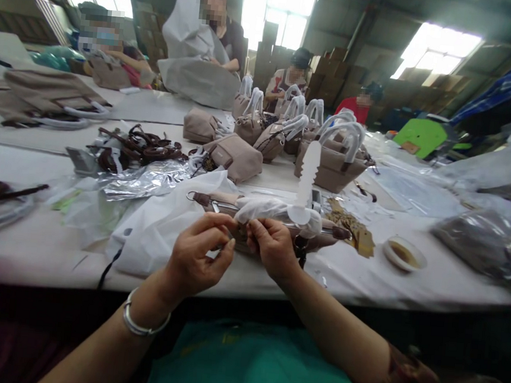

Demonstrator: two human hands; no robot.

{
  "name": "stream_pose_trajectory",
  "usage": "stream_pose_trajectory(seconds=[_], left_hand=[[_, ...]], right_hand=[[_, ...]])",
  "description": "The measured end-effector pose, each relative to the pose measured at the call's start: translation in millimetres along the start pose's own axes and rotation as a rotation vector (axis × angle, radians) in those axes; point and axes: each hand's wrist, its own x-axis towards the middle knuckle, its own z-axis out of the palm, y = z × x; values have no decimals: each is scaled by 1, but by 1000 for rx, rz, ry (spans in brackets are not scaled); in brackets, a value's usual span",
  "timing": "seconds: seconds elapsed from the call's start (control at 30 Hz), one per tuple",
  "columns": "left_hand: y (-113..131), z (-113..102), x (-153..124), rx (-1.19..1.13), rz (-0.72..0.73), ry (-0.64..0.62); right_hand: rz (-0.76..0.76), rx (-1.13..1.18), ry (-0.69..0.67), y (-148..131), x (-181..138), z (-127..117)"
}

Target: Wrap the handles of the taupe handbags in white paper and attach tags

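Note:
My left hand [200, 255] and my right hand [271, 246] meet at the table's near edge, both with fingers pinched together on a brown strap [219, 202] that is partly wrapped in white tissue paper [276, 210]. The strap has a metal ring at its left end and lies across a white plastic bag [153, 230]. What exactly sits between my fingertips is too small to make out. A silver bangle circles my left wrist.
Several taupe handbags [329, 162] with white-wrapped handles stand mid-table. A pile of dark brown straps [138, 145] lies at left, a small dish [404, 253] and brown tags at right. Other people work at the far side. Clear plastic bags [479, 241] lie right.

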Motion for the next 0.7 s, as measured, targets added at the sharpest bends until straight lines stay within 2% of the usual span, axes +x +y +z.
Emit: stream_pose_trajectory(seconds=[0.1, 0.2, 0.4, 0.57, 0.7], left_hand=[[1, 0, 11, -144, 12, -107], [-2, 2, 17, -150, 42, -137], [-10, 8, 15, 7, -10, -88], [-7, 10, 16, 122, 60, -182], [-3, 10, 18, 265, 51, -218]], right_hand=[[60, 10, -4, 1, -2, 0], [64, 65, -23, -1, -3, -1], [55, 165, -29, -2, -2, -3], [77, 184, -34, 0, -2, -2], [82, 192, -40, -2, -2, -2]])
